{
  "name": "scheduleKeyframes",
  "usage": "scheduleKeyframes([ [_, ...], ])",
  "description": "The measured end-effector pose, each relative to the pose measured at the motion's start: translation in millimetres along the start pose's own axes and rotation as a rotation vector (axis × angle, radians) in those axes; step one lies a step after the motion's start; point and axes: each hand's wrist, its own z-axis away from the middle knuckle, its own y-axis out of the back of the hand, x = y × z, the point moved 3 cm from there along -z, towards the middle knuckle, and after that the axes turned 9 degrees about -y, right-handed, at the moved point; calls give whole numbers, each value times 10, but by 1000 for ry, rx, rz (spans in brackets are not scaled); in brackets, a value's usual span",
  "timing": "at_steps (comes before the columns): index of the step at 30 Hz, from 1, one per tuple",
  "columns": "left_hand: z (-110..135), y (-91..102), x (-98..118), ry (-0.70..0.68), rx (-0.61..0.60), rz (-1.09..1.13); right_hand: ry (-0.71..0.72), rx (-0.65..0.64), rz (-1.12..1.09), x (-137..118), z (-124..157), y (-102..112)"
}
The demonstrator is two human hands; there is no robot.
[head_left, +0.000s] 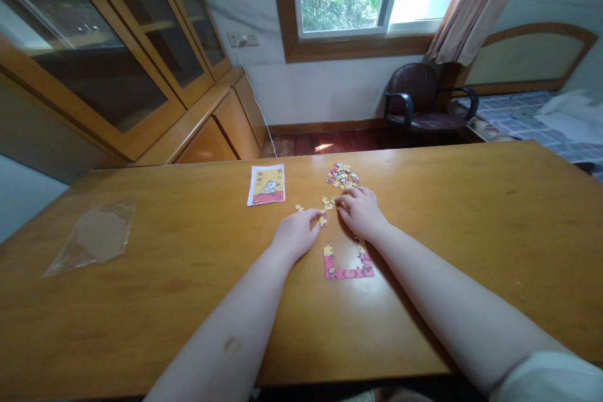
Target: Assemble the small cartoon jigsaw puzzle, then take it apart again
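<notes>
Both hands rest on the wooden bench [188,301], reaching forward side by side among jigsaw pieces. The left hand [296,233] lies palm down with its fingers curled narrow, the fingertips touching a small piece [323,220] just beyond them; whether it pinches the piece or only presses on it cannot be told. The right hand [362,208] also lies palm down, fingers loosely bent and close together, its tips resting at a few loose pieces [328,203] between the two hands; it grips nothing that can be seen. Just beyond the right hand sits a pile [342,175] of unsorted pieces. Near the wrists, closer to the person, lies the partly built frame [347,267], pink along its bottom edge, with its right side running under the right forearm. A picture card [266,184] lies flat to the left of the pile, well apart from the hands. A clear plastic bag [94,235] lies far off to the left on the bench. Beyond the bench stands a dark chair [414,100] under the window.
</notes>
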Motion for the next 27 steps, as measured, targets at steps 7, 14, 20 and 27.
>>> scheduleKeyframes([
  [7, -14, 97, -50, 118, 173, 152, -10, 15, -11, 42, -46, 4],
  [14, 44, 220, -140, 192, 474, 341, 7, -19, 0, -2, -10, 67],
  [20, 57, 271, -221, 261, 544, 358, 18, -60, 55, -15, 31, 119],
  [27, -11, 145, -27, -39, 99, 56, 234, -142, 43, -70, 86, 174],
])
